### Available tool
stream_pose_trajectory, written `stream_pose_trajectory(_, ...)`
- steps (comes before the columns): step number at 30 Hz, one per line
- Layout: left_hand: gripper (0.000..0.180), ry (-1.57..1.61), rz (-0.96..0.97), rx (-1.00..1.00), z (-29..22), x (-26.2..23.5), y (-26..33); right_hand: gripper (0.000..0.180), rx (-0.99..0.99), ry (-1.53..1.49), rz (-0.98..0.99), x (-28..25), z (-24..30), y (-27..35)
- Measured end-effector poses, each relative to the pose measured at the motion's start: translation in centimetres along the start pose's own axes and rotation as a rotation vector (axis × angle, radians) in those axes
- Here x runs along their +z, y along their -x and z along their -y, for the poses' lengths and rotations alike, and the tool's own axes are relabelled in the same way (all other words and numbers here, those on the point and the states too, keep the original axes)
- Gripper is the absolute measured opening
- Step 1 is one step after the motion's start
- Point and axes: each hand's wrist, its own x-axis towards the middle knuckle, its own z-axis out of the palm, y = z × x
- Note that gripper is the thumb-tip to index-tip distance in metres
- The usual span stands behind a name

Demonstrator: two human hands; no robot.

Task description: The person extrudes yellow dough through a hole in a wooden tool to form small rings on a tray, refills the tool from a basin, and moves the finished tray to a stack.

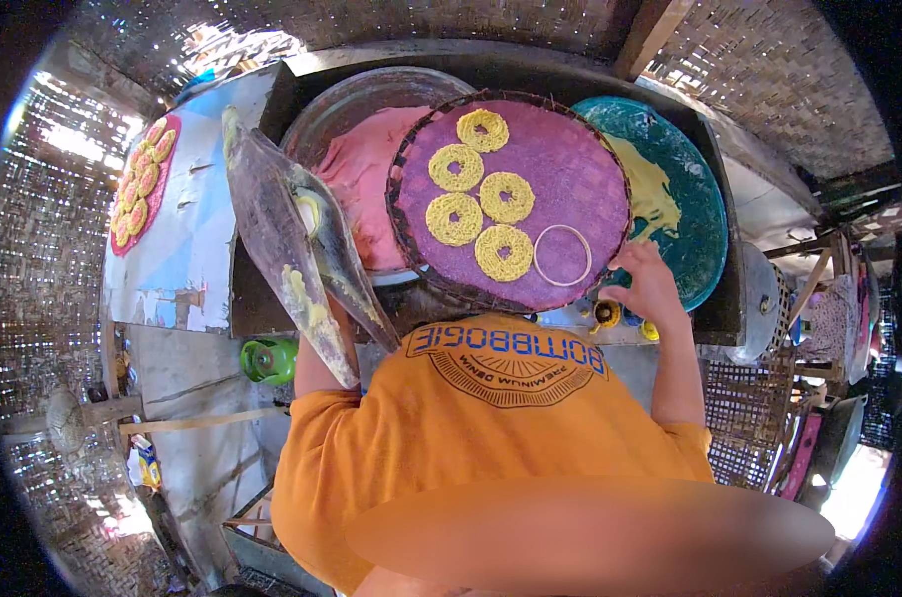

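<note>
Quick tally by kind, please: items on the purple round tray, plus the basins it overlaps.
Yellow noodle-like rings: 5
Thin pale hoop: 1
Metal basin: 1
Teal basin: 1
Total: 8

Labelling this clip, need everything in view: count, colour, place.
Round tray: 1, purple, centre
Lattice rings: 5, yellow, on tray
Thin hoop: 1, pale, on tray
Metal basin: 1, grey, partly behind tray
Left mass: 1, pink, in metal basin
Teal basin: 1, teal, tray's right
Right mass: 1, yellow, in teal basin
Wooden tool: 1, dark, tray's left
Round pieces: several, yellow-red, far left
Canister: 1, green, lower left
Woven walls: several, tan, all around
Shirt: 1, orange, lower centre
Right hand: 1, bare, at tray's right rim
Left hand: hidden
</note>
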Motion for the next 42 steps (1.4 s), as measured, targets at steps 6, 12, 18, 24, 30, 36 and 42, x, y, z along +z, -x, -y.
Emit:
stream_pose_trajectory(6, 0.042, 0.003, 0.005, 0.017, -0.2, 0.1, 0.6, 0.035, -0.092, 0.147, -0.144, 2.8, -0.5, 0.5)
stream_pose_trajectory(12, 0.041, 0.004, 0.003, 0.038, -0.4, 0.1, 1.1, 0.032, -0.229, 0.238, -0.157, 4.3, 2.3, 0.9)
stream_pose_trajectory(18, 0.041, 0.014, -0.023, 0.067, -0.7, -0.3, 2.0, 0.034, -0.324, 0.122, -0.283, 8.3, 7.2, -1.2)
stream_pose_trajectory(24, 0.040, -0.061, -0.061, 0.129, -0.9, -0.2, 1.9, 0.034, -0.305, -0.014, -0.316, 6.0, 9.3, -4.0)
stream_pose_trajectory(30, 0.040, -0.575, -0.180, 0.402, -0.8, 1.5, 0.3, 0.048, -0.124, -0.130, -0.223, 5.6, 9.2, -5.5)
stream_pose_trajectory(36, 0.040, -1.584, 0.079, 0.764, 3.1, 7.9, -2.0, 0.073, 0.124, -1.772, 0.431, 2.5, 14.0, -5.4)
stream_pose_trajectory(42, 0.051, -0.917, 0.748, 0.327, 3.5, 13.0, -3.9, 0.079, 0.250, -1.528, 0.458, -0.3, 10.7, -4.4)
